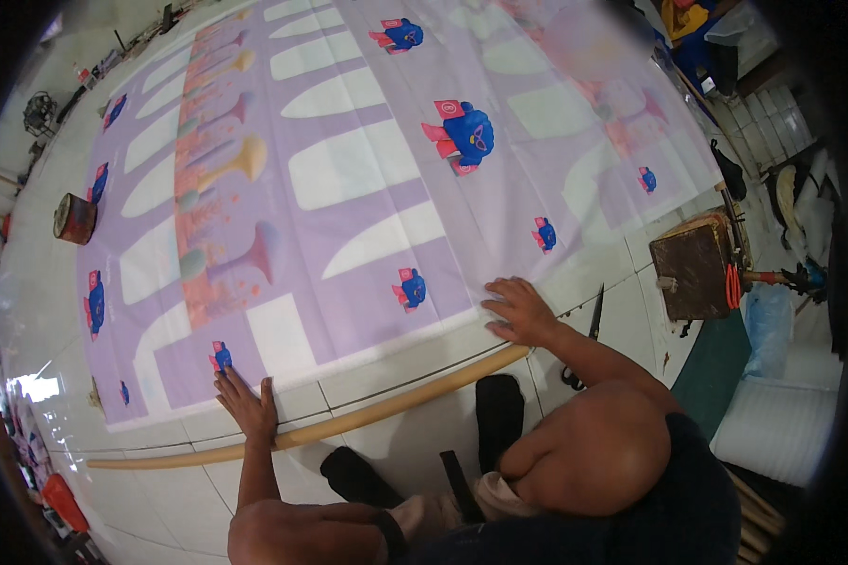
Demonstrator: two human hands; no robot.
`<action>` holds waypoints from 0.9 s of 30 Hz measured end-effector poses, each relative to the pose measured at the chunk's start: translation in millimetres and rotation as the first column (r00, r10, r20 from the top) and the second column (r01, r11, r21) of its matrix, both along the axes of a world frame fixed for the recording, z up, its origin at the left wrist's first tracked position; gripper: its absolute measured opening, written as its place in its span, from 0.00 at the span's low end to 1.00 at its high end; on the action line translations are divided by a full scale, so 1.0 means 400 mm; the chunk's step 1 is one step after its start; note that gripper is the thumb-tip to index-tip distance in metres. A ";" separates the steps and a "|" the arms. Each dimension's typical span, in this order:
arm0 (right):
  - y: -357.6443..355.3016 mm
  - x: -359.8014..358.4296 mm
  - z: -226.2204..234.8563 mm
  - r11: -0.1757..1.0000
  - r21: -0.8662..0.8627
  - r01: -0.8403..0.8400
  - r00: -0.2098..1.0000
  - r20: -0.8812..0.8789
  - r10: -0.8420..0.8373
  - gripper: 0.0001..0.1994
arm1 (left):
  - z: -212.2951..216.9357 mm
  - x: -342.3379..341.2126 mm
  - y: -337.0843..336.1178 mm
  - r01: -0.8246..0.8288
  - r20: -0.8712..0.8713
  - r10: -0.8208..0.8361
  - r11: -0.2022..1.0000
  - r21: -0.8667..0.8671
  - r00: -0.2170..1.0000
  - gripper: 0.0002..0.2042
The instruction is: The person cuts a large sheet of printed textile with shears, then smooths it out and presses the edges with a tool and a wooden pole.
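Hands apart, palms flat: left hand [247, 403] and right hand [518, 311] press banner [349, 169] hem | pole [349, 422] just below hem, unheld | keeps sheet taut on floor [594, 282]

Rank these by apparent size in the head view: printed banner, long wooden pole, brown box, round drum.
1. printed banner
2. long wooden pole
3. brown box
4. round drum
The drum lies farther off, so its rank is unsure.

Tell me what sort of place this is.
Probably a banner or sign workshop: a large lilac printed banner lies spread on the white tiled floor, with a long wooden pole and a black knife beside it.
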State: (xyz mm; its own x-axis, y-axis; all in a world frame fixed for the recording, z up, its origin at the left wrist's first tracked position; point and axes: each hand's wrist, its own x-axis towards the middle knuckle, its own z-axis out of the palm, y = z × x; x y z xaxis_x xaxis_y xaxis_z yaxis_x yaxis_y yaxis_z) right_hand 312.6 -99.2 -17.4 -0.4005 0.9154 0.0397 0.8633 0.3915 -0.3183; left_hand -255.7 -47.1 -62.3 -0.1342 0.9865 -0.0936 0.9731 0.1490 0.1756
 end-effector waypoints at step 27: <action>-0.016 -0.094 -0.014 0.996 0.011 -0.094 0.994 0.051 0.093 0.21 | 0.033 0.008 -0.010 0.002 0.061 -0.002 1.000 0.000 0.998 0.47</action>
State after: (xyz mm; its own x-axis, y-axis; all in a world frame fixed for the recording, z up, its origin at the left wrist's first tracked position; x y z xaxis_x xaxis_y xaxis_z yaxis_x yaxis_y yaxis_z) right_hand 275.1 -105.6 -23.0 -0.4861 0.8734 0.0289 0.8377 0.4751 -0.2692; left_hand -252.5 -51.0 -48.9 -0.1264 0.9868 -0.1012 0.9608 0.1472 0.2351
